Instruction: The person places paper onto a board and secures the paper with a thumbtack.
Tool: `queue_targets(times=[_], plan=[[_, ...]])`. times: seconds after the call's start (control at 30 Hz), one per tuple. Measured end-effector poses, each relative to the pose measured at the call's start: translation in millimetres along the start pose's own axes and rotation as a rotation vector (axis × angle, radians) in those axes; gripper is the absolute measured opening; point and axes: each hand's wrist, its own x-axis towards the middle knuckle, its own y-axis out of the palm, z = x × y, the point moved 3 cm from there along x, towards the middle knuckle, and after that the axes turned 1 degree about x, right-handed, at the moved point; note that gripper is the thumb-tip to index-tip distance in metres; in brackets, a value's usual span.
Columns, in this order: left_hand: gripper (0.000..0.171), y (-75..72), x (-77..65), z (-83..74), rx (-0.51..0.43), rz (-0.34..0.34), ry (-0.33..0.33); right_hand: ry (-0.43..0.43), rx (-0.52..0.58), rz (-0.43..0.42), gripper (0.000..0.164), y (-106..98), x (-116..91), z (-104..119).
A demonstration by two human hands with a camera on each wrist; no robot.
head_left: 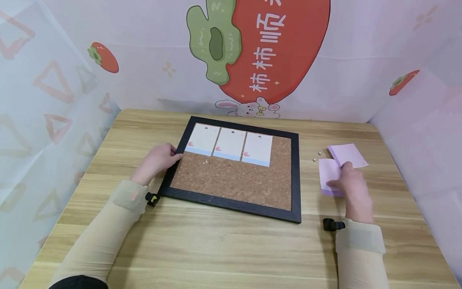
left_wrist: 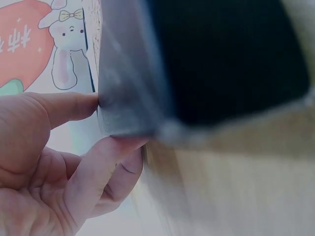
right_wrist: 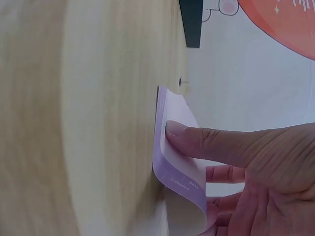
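Observation:
A cork board (head_left: pixel 231 184) in a black frame lies slightly turned on the wooden table. My left hand (head_left: pixel 157 160) grips the frame's left side, its thumb on the edge; in the left wrist view the dark frame (left_wrist: pixel 128 88) shows large against thumb and fingers. Three white cards (head_left: pixel 227 144), each with a pin at its top, hang in a row on the cork's upper part. Over at the right, my right hand (head_left: pixel 355 192) pinches a light purple notepaper (head_left: pixel 327 170). The right wrist view shows the notepaper (right_wrist: pixel 178 109) curving up, thumb on top and fingers beneath.
Beyond the right hand lies a second light purple notepaper (head_left: pixel 355 155). Two small round pins (head_left: pixel 314 160) sit between the papers and the frame. A printed cloth (head_left: pixel 144 80) hangs along the table's back edge, with more cloth at both sides.

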Motion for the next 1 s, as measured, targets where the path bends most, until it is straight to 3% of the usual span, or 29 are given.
queue_targets(times=[0.23,0.47,0.73,1.0], plan=[[0.049,2.0,3.8,-3.7,-0.034,0.031,-0.013,-0.035,0.013,-0.001,0.080,1.4,3.3,7.1],[0.050,2.4,4.7,-3.5,-0.052,0.045,-0.029,-0.123,-0.058,-0.020,0.088,2.3,3.9,10.9],[0.051,1.7,3.8,-4.9,-0.065,0.069,-0.034,-0.085,-0.045,0.057,0.103,1.2,5.9,8.0],[0.051,1.5,4.3,-3.0,-0.093,0.084,-0.044,-0.171,0.001,0.095,0.079,-10.5,5.1,5.8]])
